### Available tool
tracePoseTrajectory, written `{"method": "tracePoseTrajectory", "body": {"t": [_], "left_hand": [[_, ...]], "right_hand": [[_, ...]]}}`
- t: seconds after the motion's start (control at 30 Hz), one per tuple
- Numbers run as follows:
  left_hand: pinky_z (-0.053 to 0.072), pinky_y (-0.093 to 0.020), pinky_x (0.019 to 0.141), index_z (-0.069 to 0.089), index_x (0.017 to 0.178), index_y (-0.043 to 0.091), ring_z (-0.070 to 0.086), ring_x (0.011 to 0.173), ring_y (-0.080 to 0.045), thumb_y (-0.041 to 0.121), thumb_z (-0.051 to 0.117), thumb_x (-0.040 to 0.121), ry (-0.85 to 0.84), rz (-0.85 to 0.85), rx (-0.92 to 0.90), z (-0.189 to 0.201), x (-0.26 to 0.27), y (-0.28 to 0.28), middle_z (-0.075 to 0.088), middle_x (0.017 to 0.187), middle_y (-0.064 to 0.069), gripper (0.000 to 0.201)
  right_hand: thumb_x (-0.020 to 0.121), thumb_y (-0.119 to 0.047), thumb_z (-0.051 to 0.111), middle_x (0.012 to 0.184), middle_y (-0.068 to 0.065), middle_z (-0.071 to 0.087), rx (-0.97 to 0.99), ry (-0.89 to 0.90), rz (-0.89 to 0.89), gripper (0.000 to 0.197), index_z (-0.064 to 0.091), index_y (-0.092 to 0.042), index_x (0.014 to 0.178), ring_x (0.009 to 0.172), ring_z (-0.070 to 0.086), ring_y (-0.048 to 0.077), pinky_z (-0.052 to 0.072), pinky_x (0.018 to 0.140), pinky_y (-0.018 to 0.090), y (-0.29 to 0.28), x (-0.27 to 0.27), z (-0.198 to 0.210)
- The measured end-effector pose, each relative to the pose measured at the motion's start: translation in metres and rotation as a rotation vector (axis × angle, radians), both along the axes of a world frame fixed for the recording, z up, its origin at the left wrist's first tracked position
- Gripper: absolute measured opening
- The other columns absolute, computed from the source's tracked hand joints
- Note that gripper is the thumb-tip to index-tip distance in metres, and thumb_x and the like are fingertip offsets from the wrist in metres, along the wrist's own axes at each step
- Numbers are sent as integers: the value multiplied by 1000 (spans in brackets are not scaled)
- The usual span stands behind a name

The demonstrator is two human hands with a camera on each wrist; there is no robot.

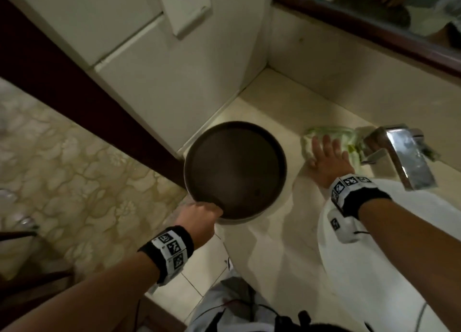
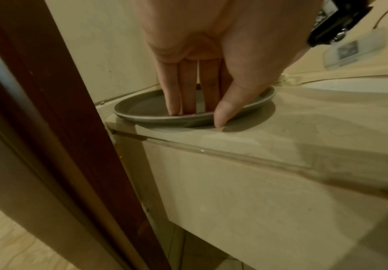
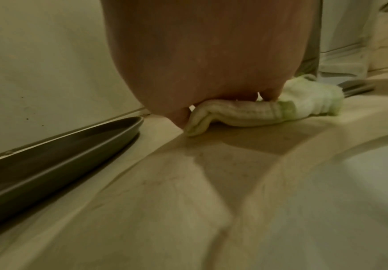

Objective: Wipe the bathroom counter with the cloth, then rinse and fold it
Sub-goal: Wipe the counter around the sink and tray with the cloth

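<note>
A green-and-white cloth (image 1: 331,132) lies bunched on the beige counter (image 1: 264,241), just left of the chrome faucet (image 1: 401,157). My right hand (image 1: 324,157) lies flat on the cloth with its fingers spread and presses it down. In the right wrist view the palm (image 3: 188,64) sits on the folded cloth (image 3: 264,113). My left hand (image 1: 199,218) pinches the near rim of a dark round tray (image 1: 234,167) at the counter's left end. The fingers (image 2: 174,102) are inside the tray (image 2: 142,109) and the thumb is outside.
A white sink basin (image 1: 374,256) lies right of the cloth, under my right forearm. A wall and a framed mirror (image 1: 374,29) back the counter. A dark wooden door frame (image 1: 74,87) stands left of the tray. The counter's front edge (image 2: 234,155) drops to the floor.
</note>
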State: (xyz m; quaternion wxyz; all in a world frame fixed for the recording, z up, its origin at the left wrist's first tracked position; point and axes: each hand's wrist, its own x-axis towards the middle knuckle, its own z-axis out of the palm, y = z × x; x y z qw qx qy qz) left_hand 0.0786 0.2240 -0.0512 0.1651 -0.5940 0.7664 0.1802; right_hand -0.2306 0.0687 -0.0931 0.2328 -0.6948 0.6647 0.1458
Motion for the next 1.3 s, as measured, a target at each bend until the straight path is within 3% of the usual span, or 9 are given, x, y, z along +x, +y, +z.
{"method": "tracePoseTrajectory", "body": {"t": [0.13, 0.2, 0.33, 0.4, 0.53, 0.73, 0.87, 1.03, 1.3], "left_hand": [[48, -30, 87, 60, 118, 28, 61, 98, -17, 38, 40, 92, 37, 62, 26, 9, -10, 2, 63, 108, 6, 34], [46, -34, 95, 54, 126, 31, 57, 109, -19, 50, 41, 90, 83, 79, 27, 10, -14, -8, 59, 119, 5, 42], [26, -51, 114, 18, 150, 38, 14, 146, -27, 64, 49, 86, 27, 83, 74, 5, -26, -55, 12, 160, 0, 76], [23, -60, 112, 5, 150, 42, 0, 148, -30, 71, 54, 79, 5, 125, 122, 1, -31, -87, -4, 162, 2, 91], [24, -68, 108, -10, 147, 48, -10, 146, -37, 81, 63, 60, -46, 204, 223, -13, -33, -136, -18, 160, 2, 118], [23, -67, 109, -15, 146, 49, -17, 144, -39, 76, 72, 57, -22, 270, 284, -29, -33, -138, -26, 157, 2, 127], [25, -70, 106, -14, 146, 50, -18, 145, -37, 73, 74, 57, -16, 275, 309, -25, -33, -140, -28, 157, 3, 127], [27, -75, 99, -13, 146, 51, -17, 145, -34, 73, 72, 59, -37, 271, 304, -23, -36, -137, -27, 157, 5, 124], [22, -78, 100, -13, 145, 52, -22, 144, -33, 71, 74, 61, -5, 288, 331, -23, -34, -137, -31, 155, 6, 123]], "right_hand": [[101, -36, 24, 161, 8, -16, -41, -5, 0, 65, -11, -24, 154, 148, -13, 32, -1, 119, 51, 2, 0, -4], [101, -39, 22, 161, 8, -16, -41, -6, 11, 63, -11, -24, 154, 148, -15, 32, -3, 119, 51, 7, 0, -4], [101, -42, 16, 161, 10, -14, -56, 10, 35, 62, -8, -22, 154, 147, -13, 35, 0, 118, 53, 30, 5, -2], [96, -45, 7, 161, 13, -12, -59, 10, 84, 65, -7, -20, 155, 147, -12, 38, 2, 117, 55, 47, 9, -4], [84, -49, -8, 162, 15, -2, -53, -38, 135, 78, 6, -19, 155, 148, -5, 39, 7, 115, 57, 82, 11, -7], [93, -45, 11, 160, 14, 16, -95, -65, 123, 67, 22, -19, 153, 147, 12, 38, 19, 114, 58, 84, 9, -9], [87, -50, -7, 163, 7, -8, -62, -43, 125, 73, -3, -25, 155, 149, -8, 31, 4, 118, 52, 57, 4, -10], [102, -40, 19, 162, 2, -15, -36, -58, 35, 60, -9, -29, 154, 148, -15, 27, -1, 118, 52, -10, -7, -7], [101, -44, 22, 159, -2, -24, 9, -9, -77, 63, -13, -35, 152, 146, -23, 25, -8, 117, 51, -82, -13, -9]]}}
